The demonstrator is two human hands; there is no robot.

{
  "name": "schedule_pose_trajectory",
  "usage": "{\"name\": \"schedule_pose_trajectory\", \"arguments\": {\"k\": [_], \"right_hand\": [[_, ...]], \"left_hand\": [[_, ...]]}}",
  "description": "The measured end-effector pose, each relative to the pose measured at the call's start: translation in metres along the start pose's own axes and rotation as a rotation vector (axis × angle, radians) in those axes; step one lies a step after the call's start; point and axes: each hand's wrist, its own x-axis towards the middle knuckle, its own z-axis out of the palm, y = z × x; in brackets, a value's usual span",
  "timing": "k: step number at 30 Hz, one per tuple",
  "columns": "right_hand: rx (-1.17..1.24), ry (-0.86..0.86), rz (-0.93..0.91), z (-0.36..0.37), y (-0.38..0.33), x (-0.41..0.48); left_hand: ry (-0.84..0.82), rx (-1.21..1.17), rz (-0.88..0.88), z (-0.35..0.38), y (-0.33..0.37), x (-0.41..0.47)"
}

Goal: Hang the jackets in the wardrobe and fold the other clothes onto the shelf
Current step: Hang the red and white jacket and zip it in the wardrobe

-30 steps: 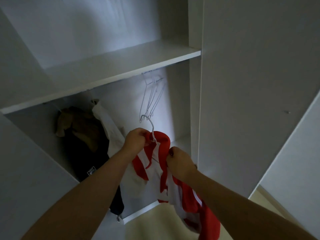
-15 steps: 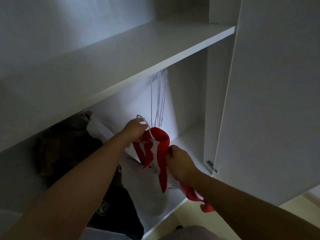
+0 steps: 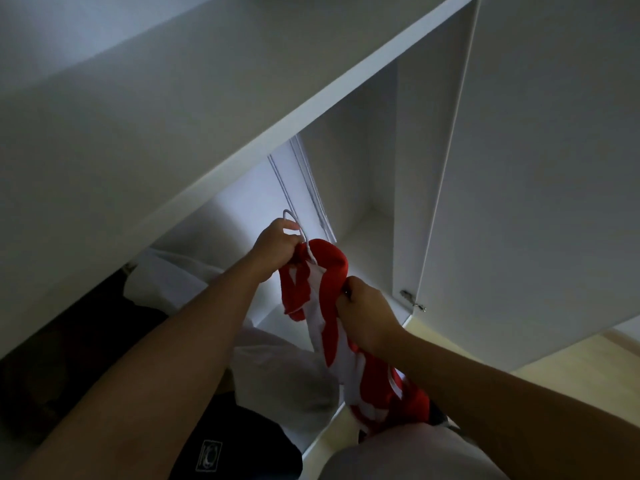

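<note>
Just below the front edge of the white shelf (image 3: pixel 242 116), the left hand (image 3: pixel 277 249) is curled tight round the neck of a white wire hanger (image 3: pixel 294 223), whose hook sticks up above the knuckles. Its fingertips are buried in cloth, so I cannot tell how much collar it has hold of as well. The jacket (image 3: pixel 329 282), red with white panels, hangs bunched from that hanger under the shelf. The right hand (image 3: pixel 363 315), lower down and nearer to me, has its fingers closed round a fold of the jacket. The rest of the jacket trails down behind the right forearm, and its hem is hidden there. The shelf covers whatever rail runs beneath it. Only the thin lower lines of some bare hangers (image 3: pixel 311 188) show below its edge, further in than the hands. Under the shelf's near end the light is poor. A white garment (image 3: pixel 284 382) hangs there, partly behind the left arm. A dark garment (image 3: pixel 225 445) with a small pale badge hangs below it, its upper part lost in shadow. Past the shelf's far end stands the open door (image 3: pixel 536 168) with a metal hinge (image 3: pixel 410 297) at its inner edge, and a strip of pale floor (image 3: pixel 554 368) shows beneath it. A pale rounded shape is cut off at the bottom edge and is too unclear to name.
</note>
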Motion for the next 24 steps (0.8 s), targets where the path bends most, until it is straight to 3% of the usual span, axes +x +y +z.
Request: {"name": "schedule_pose_trajectory", "arguments": {"k": [3, 10, 18, 21, 24], "right_hand": [[-0.022, 0.028, -0.016, 0.007, 0.002, 0.010], [-0.028, 0.063, -0.066, 0.014, 0.010, 0.026], [-0.043, 0.090, -0.157, 0.009, -0.019, 0.063], [-0.048, 0.103, -0.199, 0.009, -0.042, 0.082], [-0.050, 0.137, -0.262, 0.008, -0.069, 0.097]], "left_hand": [[0.045, -0.017, -0.021, 0.003, -0.001, 0.005], [-0.115, 0.087, 0.091, 0.001, 0.011, 0.012], [0.048, -0.374, -0.053, -0.023, 0.001, 0.025], [0.119, -0.380, -0.026, -0.038, 0.002, 0.027], [0.263, -0.233, 0.055, -0.053, 0.005, 0.028]]}}
